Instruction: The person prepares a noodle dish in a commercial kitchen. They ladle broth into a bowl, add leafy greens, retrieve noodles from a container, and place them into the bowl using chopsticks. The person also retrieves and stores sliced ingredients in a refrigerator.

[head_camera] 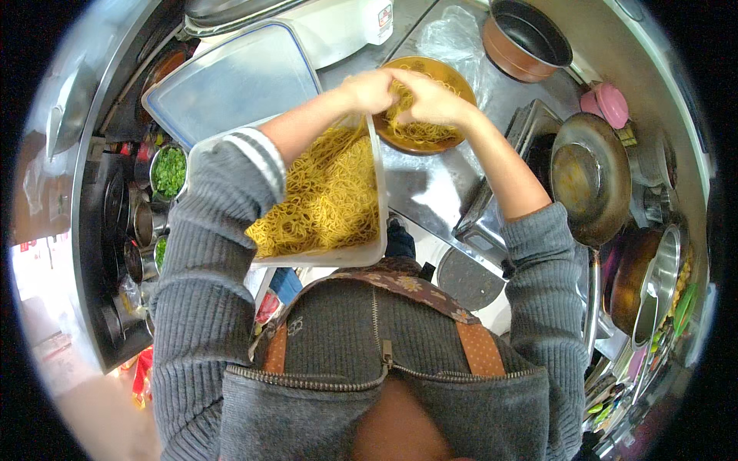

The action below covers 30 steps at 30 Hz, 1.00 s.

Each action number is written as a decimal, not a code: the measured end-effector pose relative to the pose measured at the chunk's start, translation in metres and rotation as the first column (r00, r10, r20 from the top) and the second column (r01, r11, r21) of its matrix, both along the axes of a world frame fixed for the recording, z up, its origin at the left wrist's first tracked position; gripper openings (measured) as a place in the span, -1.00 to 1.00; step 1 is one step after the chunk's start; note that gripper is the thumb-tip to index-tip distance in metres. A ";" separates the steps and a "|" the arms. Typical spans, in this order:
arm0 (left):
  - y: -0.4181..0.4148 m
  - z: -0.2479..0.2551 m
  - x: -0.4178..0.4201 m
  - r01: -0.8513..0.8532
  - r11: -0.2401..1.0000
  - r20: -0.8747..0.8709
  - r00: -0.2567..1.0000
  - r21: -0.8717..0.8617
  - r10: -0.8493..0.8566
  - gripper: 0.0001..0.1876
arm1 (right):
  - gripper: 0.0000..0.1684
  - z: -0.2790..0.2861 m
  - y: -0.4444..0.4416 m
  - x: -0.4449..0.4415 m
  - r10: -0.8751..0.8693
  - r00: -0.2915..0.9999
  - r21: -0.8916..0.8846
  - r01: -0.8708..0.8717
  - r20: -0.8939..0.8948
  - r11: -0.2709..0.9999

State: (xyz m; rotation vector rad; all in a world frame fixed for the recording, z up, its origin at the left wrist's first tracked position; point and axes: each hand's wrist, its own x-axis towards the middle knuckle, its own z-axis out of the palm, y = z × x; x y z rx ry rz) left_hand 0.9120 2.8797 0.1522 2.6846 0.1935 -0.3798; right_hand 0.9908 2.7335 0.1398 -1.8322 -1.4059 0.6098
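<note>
Yellow noodles (328,196) fill a large translucent plastic container (377,230) in front of me, its blue-edged lid (242,80) lying at the far left. To the right of the container, an amber-brown bowl (418,147) holds a smaller heap of noodles (432,129). My left hand (372,92) is at the bowl's left rim, with strands hanging beneath it towards the container. My right hand (429,98) is over the bowl, thumb and fingers spread around noodles. The two hands meet or overlap at the fingers. What my left fingers hold is hidden.
A crumpled clear plastic bag (455,40) and a copper-coloured pot (524,43) are at the far right. A frying pan (591,178), a pink container (605,105) and a metal pot (646,282) line the right side. Chopped greens (169,171) sit in a container at left.
</note>
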 end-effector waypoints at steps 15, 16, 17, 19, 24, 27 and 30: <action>0.046 -0.020 -0.180 -0.337 0.844 -0.067 0.938 -0.418 0.341 -0.61 | -0.79 0.163 -0.038 0.057 -0.061 0.812 -0.067 0.027 -0.580 0.997; 0.041 -0.003 -0.177 -0.353 0.835 0.006 0.920 -0.422 0.392 -0.60 | -0.79 0.158 -0.034 0.059 -0.050 0.814 -0.081 0.004 -0.578 0.997; 0.039 0.019 -0.168 -0.356 0.840 0.085 0.902 -0.409 0.423 -0.58 | -0.78 0.154 -0.028 0.058 -0.038 0.816 -0.095 -0.020 -0.576 0.995; 0.031 0.075 -0.122 -0.342 0.767 0.121 0.872 -0.544 0.475 -0.63 | -0.73 0.163 -0.040 0.058 -0.055 0.772 -0.013 0.061 -0.633 0.998; 0.016 0.192 -0.044 0.020 0.953 0.567 0.808 -0.302 0.162 -0.61 | -0.71 0.185 -0.049 0.064 0.002 0.762 0.140 0.116 -0.648 0.983; -0.017 0.253 -0.034 0.121 0.991 0.603 0.795 -0.055 -0.063 -0.70 | -0.76 0.184 -0.037 0.055 0.050 0.714 0.181 0.109 -0.698 0.977; -0.028 0.191 0.025 0.157 0.983 0.644 0.763 -0.100 -0.056 -0.75 | -0.86 0.153 -0.045 0.061 -0.051 0.704 0.087 0.158 -0.708 0.984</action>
